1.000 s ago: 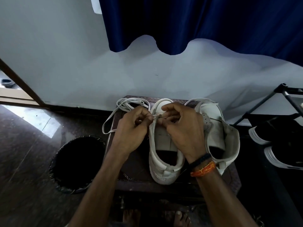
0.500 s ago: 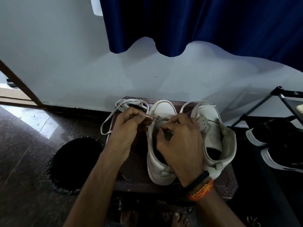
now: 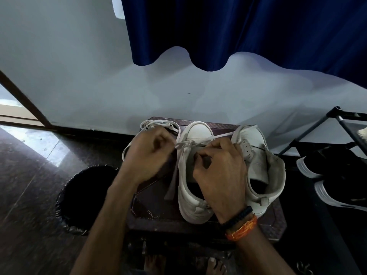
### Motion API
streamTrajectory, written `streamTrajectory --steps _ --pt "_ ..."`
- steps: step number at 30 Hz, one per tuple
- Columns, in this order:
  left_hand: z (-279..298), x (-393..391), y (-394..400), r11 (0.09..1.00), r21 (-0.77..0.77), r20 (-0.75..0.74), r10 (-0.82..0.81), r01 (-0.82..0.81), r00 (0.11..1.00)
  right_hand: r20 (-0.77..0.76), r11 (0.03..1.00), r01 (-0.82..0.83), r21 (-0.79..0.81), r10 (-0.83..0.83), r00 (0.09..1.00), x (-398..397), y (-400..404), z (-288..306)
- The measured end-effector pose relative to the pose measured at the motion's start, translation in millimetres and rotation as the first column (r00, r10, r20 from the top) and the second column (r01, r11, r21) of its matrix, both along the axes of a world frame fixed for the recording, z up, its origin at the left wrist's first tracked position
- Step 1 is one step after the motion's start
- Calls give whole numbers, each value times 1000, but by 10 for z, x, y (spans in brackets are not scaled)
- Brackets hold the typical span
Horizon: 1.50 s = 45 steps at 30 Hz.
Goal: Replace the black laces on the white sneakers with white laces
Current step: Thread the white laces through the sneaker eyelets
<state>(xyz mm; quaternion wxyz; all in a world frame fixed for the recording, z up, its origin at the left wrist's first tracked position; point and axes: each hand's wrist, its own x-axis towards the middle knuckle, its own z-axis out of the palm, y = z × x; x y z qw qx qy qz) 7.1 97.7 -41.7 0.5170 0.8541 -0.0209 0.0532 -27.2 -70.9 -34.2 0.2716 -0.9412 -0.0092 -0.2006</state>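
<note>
Dark stool [image 3: 276,225]: since a second ago, left hand [image 3: 148,153] pinching white lace [image 3: 183,145] pulled outward; right hand [image 3: 220,171] gripped left sneaker [image 3: 190,203]'s eyelets. Lacing barely begun.

Two white sneakers stood side by side, toes pointing away. The left sneaker [image 3: 195,187] had a white lace [image 3: 200,143] crossing its front eyelets, one flat end hanging down its left side. The right sneaker [image 3: 258,161] was unlaced. More white lace [image 3: 158,124] lay looped just left of the pair.
</note>
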Motion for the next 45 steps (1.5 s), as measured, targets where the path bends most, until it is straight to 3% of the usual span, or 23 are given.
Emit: streamTrajectory --steps 1,2,7,12,17,25,28,30,31,32,33,34,35,36,38,40,42,43,45 --pt "-27 -2 -27 986 148 6 -74 73 997 5 1000 -4 4 4 1000 1 3 4" --pt "-34 -9 -46 972 195 3 -131 128 991 5 1000 -6 4 6 1000 2 5 6" --pt "-46 -13 -88 970 152 17 -194 189 981 -17 1000 -10 -4 10 1000 9 -13 -18" --pt "-4 -14 -167 952 235 31 -210 197 977 -25 1000 -17 1 17 1000 18 -7 -35" --pt "34 -36 -207 988 60 -33 -141 143 989 -11 1000 -15 5 15 1000 23 -11 -37" --pt "-45 40 -260 994 58 -55 -85 88 995 -4 1000 -3 4 3 1000 7 -3 -26" --pt "-37 54 -178 980 -199 -44 7 -16 999 -16 1000 0 -9 0 1000 -6 3 -18" --pt "63 63 -78 847 -524 -57 66 -86 996 -28 999 12 -33 -13 1000 -9 4 -17" --pt "133 56 -3 698 -711 -65 50 -81 997 -32 999 15 -40 -16 999 -6 3 -17" --pt "207 46 88 491 -870 -52 -2 -44 999 -37 999 16 -43 -18 999 -2 3 -15" --pt "260 41 178 294 -956 -15 -28 -6 999 -40 999 18 -44 -19 999 -2 1 -14" --pt "279 41 257 188 -982 1 -2 1 1000 -40 999 17 -42 -19 999 0 0 -14" --pt "280 34 296 192 -981 -13 43 -21 999 -37 999 15 -36 -17 999 0 0 -16" --pt "261 28 296 295 -952 -50 102 -79 993 -33 1000 13 -28 -14 999 2 -3 -15" --pt "217 22 208 631 -751 -95 187 -194 978 -31 1000 8 -23 -8 999 10 -4 -24" --pt "122 42 106 912 -382 -23 154 -151 988 -27 1000 2 -26 -2 1000 18 -7 -37" --pt "31 68 46 999 -26 7 -28 28 1000 -19 1000 -1 -17 0 1000 22 -8 -44" --pt "3 72 22 992 68 -25 -106 107 994 -14 1000 -2 -13 2 1000 22 -8 -44" --pt "-13 64 -26 973 108 -105 -192 203 976 -2 1000 -3 -13 3 1000 17 -5 -36"
